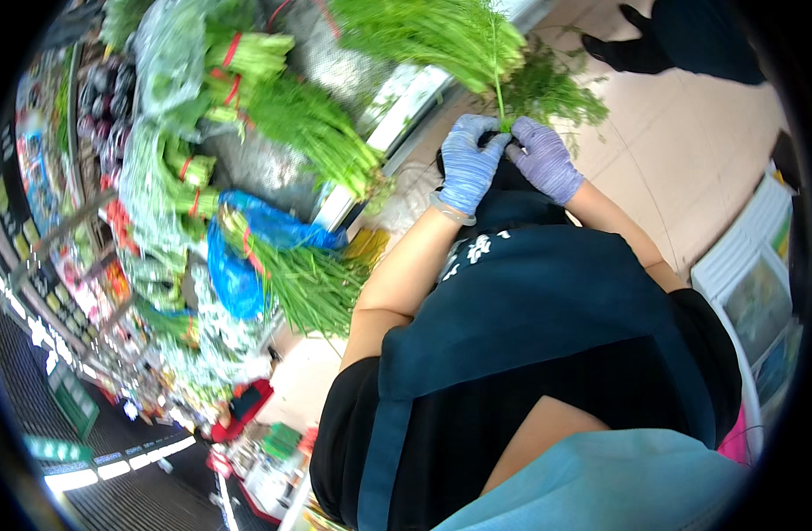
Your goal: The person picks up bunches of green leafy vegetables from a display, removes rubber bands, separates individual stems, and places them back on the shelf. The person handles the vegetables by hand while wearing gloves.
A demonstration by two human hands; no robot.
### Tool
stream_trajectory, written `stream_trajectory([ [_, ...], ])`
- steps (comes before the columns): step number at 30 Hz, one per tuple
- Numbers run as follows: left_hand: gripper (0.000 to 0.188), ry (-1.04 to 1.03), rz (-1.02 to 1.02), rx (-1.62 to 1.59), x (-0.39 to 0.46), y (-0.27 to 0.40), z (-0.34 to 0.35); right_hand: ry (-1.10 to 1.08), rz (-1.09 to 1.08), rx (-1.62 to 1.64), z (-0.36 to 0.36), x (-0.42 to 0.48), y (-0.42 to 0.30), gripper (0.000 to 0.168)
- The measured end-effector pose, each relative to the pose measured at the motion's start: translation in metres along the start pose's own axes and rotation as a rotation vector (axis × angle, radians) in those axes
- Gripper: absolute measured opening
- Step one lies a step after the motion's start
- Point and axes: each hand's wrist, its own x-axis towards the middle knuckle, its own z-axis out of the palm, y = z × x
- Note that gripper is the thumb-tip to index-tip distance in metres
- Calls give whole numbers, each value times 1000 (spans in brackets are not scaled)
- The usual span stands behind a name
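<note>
My left hand, in a blue knit glove, and my right hand, in a purple-grey one, meet in front of my apron. Between their fingertips they pinch the lower end of a thin green stem that looks like dill or fennel. It points away from me, its feathery top over a large bunch of similar greens on the stall. Beyond my right hand, more loose feathery greens hang or lie low; what supports them is unclear.
Left of me, the metal-edged display stall carries tied leafy bundles, a blue plastic bag and long thin greens. Another person's dark shoes stand on the tiled floor. A white basket-like container is at right.
</note>
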Motion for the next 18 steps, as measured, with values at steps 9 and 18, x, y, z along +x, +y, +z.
stream_trajectory([
  [9,6,432,-340,-259,-22,-42,-143,-112,-254,160,27,34,-36,39],
  [18,16,307,-923,-207,-18,-141,-202,-178,-271,56,31,37,-13,29],
])
